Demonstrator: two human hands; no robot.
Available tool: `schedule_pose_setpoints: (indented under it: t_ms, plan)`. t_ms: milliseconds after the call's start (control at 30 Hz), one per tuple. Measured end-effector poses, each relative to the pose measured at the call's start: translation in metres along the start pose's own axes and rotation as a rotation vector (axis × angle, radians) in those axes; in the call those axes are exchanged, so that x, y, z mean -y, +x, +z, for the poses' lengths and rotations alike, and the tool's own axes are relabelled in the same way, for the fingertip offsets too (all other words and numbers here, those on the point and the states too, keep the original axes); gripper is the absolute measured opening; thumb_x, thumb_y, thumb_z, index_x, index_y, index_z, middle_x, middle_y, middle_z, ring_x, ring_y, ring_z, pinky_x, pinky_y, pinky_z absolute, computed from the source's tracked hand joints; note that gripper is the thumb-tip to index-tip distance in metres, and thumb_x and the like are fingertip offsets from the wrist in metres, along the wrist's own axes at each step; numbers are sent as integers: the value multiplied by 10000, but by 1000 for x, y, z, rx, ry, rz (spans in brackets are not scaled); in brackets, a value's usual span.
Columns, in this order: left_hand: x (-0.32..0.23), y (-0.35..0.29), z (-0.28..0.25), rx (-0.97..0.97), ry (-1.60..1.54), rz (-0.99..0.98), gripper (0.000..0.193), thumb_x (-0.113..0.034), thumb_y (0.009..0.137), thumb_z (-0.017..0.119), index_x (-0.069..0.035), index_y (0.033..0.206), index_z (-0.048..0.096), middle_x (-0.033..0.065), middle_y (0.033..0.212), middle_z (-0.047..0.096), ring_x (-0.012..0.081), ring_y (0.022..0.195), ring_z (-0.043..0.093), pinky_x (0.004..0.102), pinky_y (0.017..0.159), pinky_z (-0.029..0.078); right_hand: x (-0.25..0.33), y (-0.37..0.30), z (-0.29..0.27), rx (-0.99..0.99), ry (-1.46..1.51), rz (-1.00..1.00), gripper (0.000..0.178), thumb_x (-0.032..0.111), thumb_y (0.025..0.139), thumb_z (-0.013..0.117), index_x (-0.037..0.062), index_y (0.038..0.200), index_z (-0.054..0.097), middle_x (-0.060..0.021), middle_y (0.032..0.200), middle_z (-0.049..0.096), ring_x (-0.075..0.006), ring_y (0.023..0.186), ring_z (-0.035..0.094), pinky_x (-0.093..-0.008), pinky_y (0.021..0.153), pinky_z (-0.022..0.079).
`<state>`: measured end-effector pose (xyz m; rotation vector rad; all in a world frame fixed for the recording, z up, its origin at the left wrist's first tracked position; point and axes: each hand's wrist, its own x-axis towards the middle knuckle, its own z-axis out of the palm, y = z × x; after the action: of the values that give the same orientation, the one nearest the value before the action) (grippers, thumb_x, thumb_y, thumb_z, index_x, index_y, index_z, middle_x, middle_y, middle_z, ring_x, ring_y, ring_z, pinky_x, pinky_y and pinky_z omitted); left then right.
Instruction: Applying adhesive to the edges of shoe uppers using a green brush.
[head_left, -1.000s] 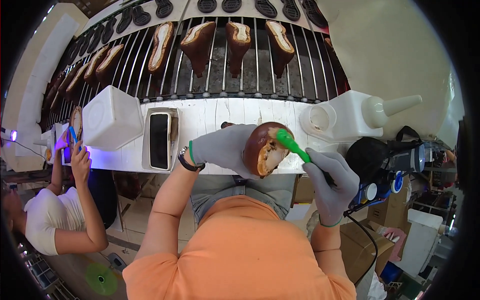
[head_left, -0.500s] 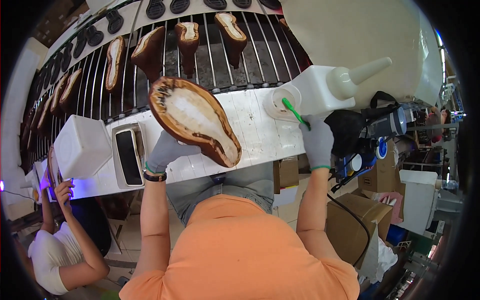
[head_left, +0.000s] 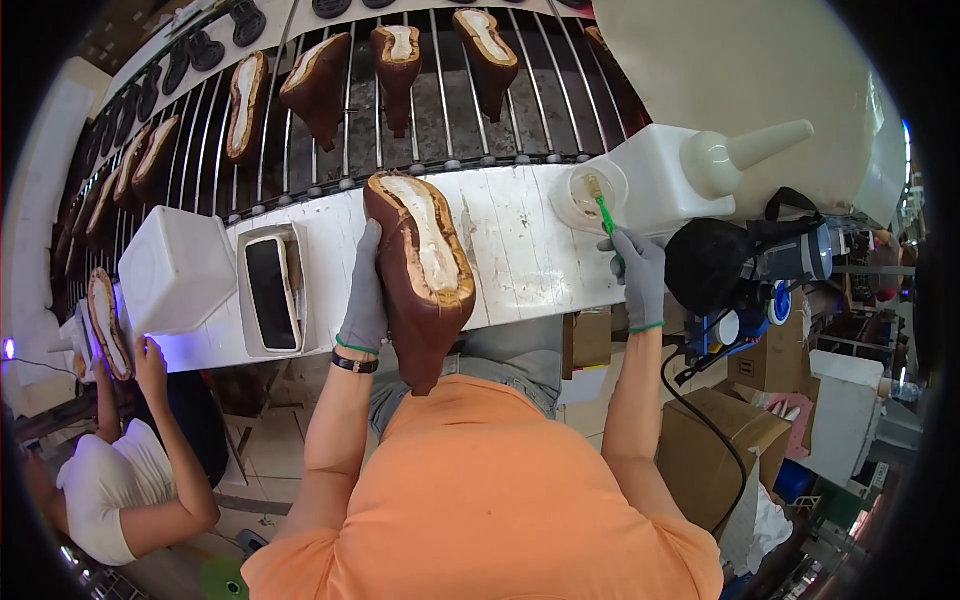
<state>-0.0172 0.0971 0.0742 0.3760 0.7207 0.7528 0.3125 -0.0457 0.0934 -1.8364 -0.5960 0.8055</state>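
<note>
My left hand (head_left: 364, 300), in a grey glove, holds a brown lasted shoe upper (head_left: 402, 290) by its left side. Its underside faces up, showing a whitish middle framed by a tan folded edge. Most of my fingers are hidden behind the upper. My right hand (head_left: 641, 278), also gloved, is closed round the handle of a green toothbrush-like brush (head_left: 605, 215). The bristle end is inside a round translucent tub (head_left: 560, 200), whose contents I cannot make out clearly. Beside the tub lies a white squeeze bottle (head_left: 665, 175) with a long nozzle.
Beyond the white bench (head_left: 510, 270) a roller conveyor (head_left: 440, 115) carries several brown uppers, with dark soles (head_left: 205, 52) along its far side. A white box-like container (head_left: 180, 270) and a tray with a black pad (head_left: 270, 295) stand left. At far left a co-worker's hand (head_left: 150, 368) is near another upper.
My left hand has turned the upper more upright and drawn it closer to me. The brush has tipped, its bristles now showing in the tub. A co-worker's upper has come into view.
</note>
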Motion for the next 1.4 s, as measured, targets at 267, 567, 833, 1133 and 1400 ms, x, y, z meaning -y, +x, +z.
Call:
schedule_pose_setpoints:
  t_ms: [267,567,833,1133,1400]
  plan:
    - [-3,-8,20,68,-23,-120,606,-514,991,522,-49,1379,509,89,1281,627,207,1117,623,332,1011,481,43,1,21,253,381,-108,316,182,994,565,-37,1204,652,-22,774,647,-26,540,412,-191,474,294]
    - [-26,-40,66,145,250,49,562,-394,1021,491,21,1396,443,116,1275,599,163,1119,598,317,987,481,145,-52,21,735,-111,-496,303,-22,716,748,-1,1018,767,-85,837,709,-140,729,629,-261,627,465]
    - [-41,-55,84,150,500,255,687,-408,960,585,48,1436,392,139,1306,571,188,1160,566,330,1024,438,148,-70,30,634,-265,-551,273,36,701,784,4,972,774,-95,779,699,-152,691,643,-255,634,470]
    - [-42,-63,88,170,609,259,688,-384,933,622,38,1433,407,142,1285,585,197,1169,561,345,1046,413,152,-52,52,481,-224,-592,230,24,796,743,2,1024,758,-64,770,660,-120,721,567,-263,640,425]
    - [-45,-68,88,138,938,366,811,-414,861,690,-28,1493,359,196,1255,643,288,1167,632,359,990,470,170,-32,71,424,-228,-664,212,47,825,734,-1,1030,753,-56,791,666,-89,717,556,-255,644,435]
